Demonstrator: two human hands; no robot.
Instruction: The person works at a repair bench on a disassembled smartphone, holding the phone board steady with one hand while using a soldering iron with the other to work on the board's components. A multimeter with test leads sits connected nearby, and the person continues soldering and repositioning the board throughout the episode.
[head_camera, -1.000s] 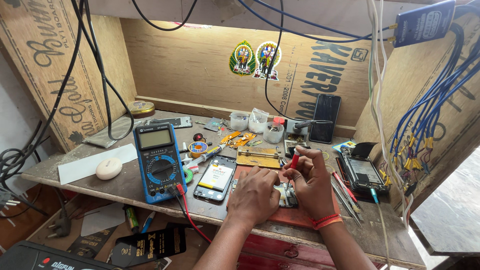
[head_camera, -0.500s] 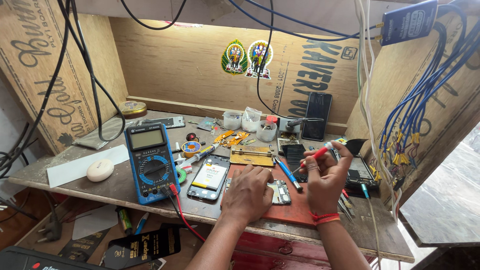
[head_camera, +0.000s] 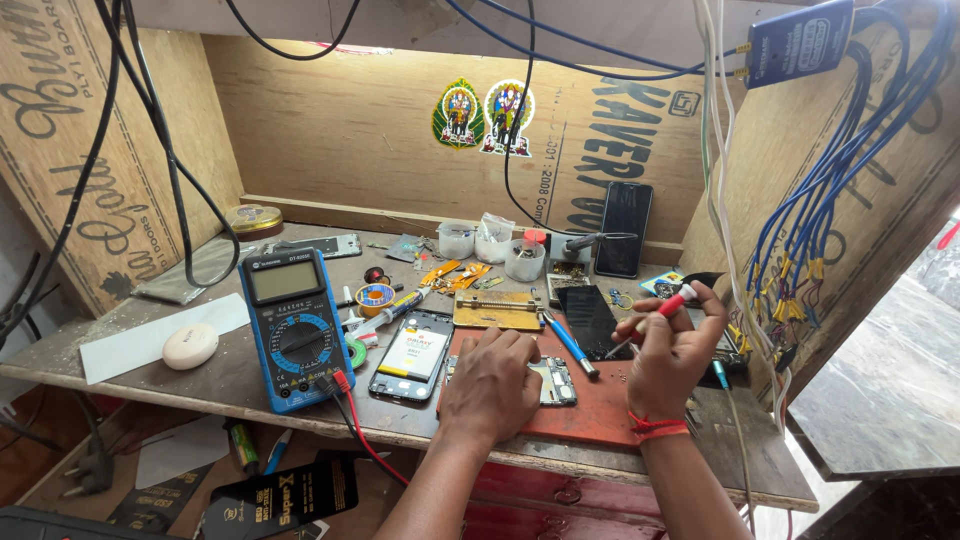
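left hand (head_camera: 492, 385) flat on circuit board (head_camera: 553, 381) | right hand (head_camera: 672, 352) fingers pinch slim red-tipped screwdriver (head_camera: 652, 317)

Plywood walls (head_camera: 360, 130) box in a wooden worktop (head_camera: 215, 375), its surface stained and worn. Two bright stickers (head_camera: 483, 116) sit on the back wall at 12 o'clock. Black cables (head_camera: 150, 140) droop at 10 o'clock; a bundle of blue wires (head_camera: 850, 170) hangs at 2 o'clock. Daylight falls on grey ground (head_camera: 890, 390) at 4 o'clock

blue multimeter (head_camera: 296, 325) | white phone face-up (head_camera: 411, 356) beside it | white oval puck (head_camera: 190, 346) | black phone (head_camera: 623, 229) leaning on wall
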